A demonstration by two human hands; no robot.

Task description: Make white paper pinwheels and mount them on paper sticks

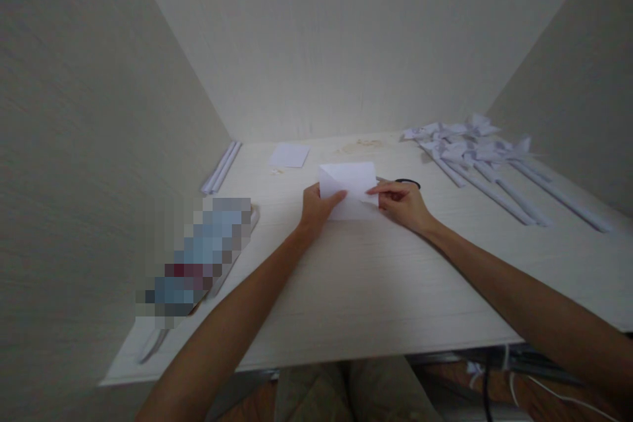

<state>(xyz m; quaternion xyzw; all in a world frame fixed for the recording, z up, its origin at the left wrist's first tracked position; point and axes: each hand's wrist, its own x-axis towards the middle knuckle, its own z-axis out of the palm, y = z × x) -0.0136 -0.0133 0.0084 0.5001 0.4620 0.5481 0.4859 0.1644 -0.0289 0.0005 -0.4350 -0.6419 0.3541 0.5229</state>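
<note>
A small white sheet of paper [352, 176], marked by a diagonal crease or fold line, is held up just above the table's middle. My left hand [316, 208] grips its left edge, thumb lying across the front and the other fingers hidden behind. At the right edge, my right hand [404, 206] pinches the paper between thumb and fingers. A slit or loose flap seems to show near those fingertips. Just behind my right hand lie what look like scissors [409, 182], with a black handle loop visible and the rest mostly covered.
A square paper [289, 155] lies at the back of the white table [376, 303]. White paper rolls [222, 168] rest at the left wall. Several paper pinwheel-like shapes on rolled sticks [475, 145] are piled at right. A blurred-out object [208, 250] lies left.
</note>
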